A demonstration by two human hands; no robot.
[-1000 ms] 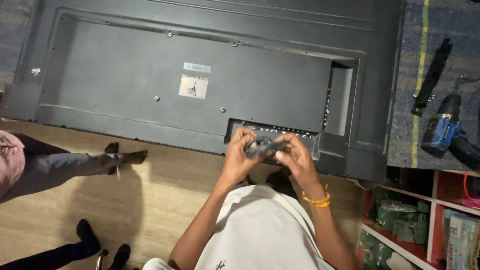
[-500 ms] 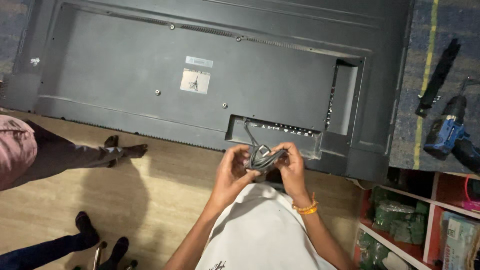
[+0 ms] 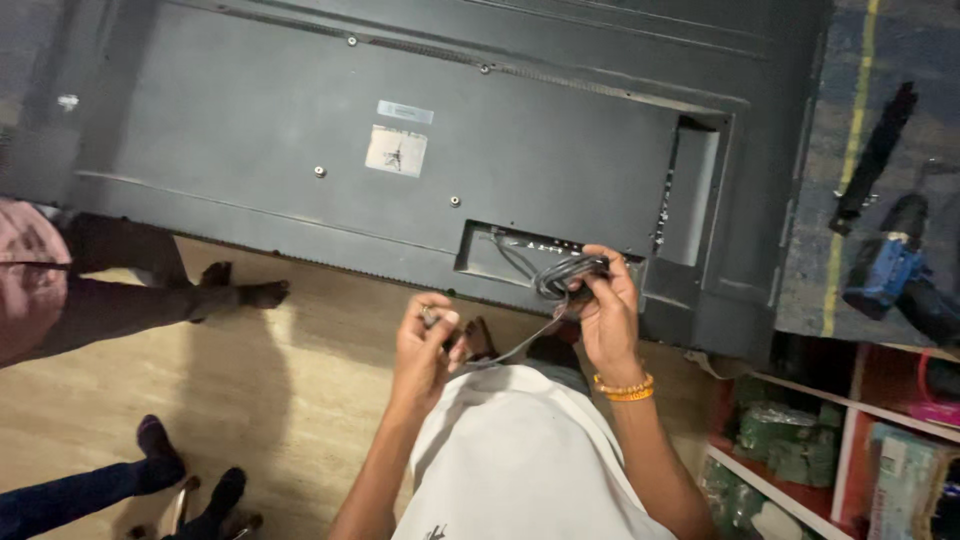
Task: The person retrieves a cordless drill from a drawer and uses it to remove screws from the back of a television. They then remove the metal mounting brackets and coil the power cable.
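While the right hand (image 3: 608, 305) kept its fingers (image 3: 622, 283) clenched around a coiled black cable (image 3: 568, 274), the left hand (image 3: 425, 345) pinched the loose end of the same cable between thumb and fingertips, so both hands were grasping it. A thin length of the cable ran slack from the coil down toward the left fingers, passing in front of the white shirt (image 3: 520, 460). What exactly sat at the left fingertips was too small to tell; it could have been a plug.

Just above the right fingers lay the back of a large flat television (image 3: 300, 110), dark grey, with a recessed port bay (image 3: 520, 250) directly beside the coil. Another part of the cable seemed to go into this bay, but I cannot say if it was connected there. Far to the right of the right fingers, a blue cordless drill (image 3: 885, 275) rested on a dark mat. Well to the left of the left fingers, the legs of other people (image 3: 150, 300) stood on the wooden floor (image 3: 250, 400).

My judgement of the risk: if the cable was fixed in the bay, a strong pull from the right fingers could strain the socket or bend the connector. The coil could also slip open, because it was held only by the curled fingers, and then the cable could tangle. The loose end could drop from the light pinch.
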